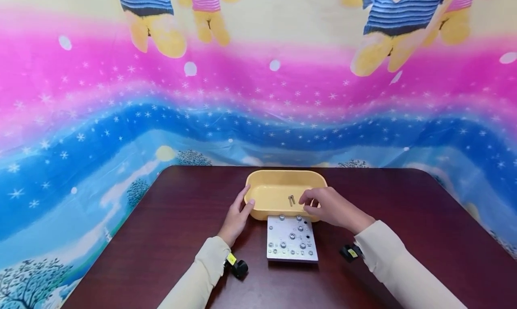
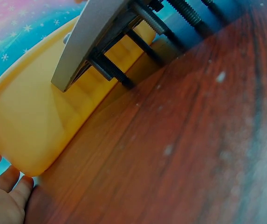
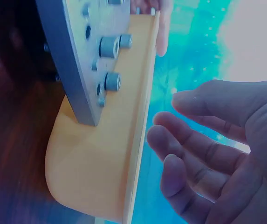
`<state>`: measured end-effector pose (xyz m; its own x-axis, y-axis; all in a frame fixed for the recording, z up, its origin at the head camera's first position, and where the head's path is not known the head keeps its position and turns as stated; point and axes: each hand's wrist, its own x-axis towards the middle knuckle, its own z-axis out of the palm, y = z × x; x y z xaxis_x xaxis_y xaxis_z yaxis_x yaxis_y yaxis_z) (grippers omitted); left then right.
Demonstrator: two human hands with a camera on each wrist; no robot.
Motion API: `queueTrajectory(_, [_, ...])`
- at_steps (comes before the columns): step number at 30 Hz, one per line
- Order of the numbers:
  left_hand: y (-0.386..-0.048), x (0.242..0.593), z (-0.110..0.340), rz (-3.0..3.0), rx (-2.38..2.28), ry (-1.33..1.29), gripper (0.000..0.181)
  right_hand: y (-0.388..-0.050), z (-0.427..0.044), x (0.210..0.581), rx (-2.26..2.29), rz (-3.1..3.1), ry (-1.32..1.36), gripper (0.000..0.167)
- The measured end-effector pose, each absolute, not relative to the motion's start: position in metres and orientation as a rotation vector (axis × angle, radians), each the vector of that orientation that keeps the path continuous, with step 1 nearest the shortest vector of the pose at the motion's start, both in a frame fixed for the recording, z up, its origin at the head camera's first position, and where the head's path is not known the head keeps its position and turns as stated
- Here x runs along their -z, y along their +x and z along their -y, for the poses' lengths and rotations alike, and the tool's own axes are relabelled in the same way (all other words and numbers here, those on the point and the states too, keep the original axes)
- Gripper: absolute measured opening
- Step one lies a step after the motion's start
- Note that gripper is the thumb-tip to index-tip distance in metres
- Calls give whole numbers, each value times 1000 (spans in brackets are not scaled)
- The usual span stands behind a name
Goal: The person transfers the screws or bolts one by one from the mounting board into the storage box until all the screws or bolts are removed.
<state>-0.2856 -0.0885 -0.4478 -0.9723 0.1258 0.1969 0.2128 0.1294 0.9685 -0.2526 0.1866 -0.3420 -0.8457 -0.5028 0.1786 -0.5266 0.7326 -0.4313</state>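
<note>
A yellow plastic tray (image 1: 258, 215) stands on the table, two small screws (image 1: 291, 200) lying inside it. My left hand (image 1: 235, 219) holds the tray's left end, thumb over the rim and fingers along the outside. Above the tray's right part is my right hand (image 1: 329, 206); its fingers (image 3: 208, 154) are loosely bent, and nothing shows between them and the thumb. Directly in front of the tray sits a silver metal plate (image 1: 288, 251) fitted with several socket-head screws (image 3: 109, 46). Threaded shafts (image 2: 107, 66) stick out beneath the plate, which stands raised off the tabletop.
The dark reddish-brown table (image 1: 181, 219) reaches out on both sides of the tray. A printed cloth (image 1: 242, 89) hangs behind its far edge. Small black devices with yellow labels (image 1: 231, 258) sit at both wrists.
</note>
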Motion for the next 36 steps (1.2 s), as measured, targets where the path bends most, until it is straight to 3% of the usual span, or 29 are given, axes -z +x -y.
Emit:
queueTrajectory(13, [-284, 446, 89, 2294, 1990, -370, 54, -209, -194, 343, -773, 2887, 966, 9])
queueTrajectory(20, [-272, 427, 90, 2298, 2028, -401, 54, -192, -196, 345, -793, 2947, 1052, 14])
queueTrajectory(27, [-284, 446, 92, 2321, 1959, -392, 55, -185, -191, 343, -771, 3047, 1098, 10])
queueTrajectory(36, [-284, 445, 91, 2318, 2000, -389, 54, -176, -188, 342, -798, 3144, 1075, 14])
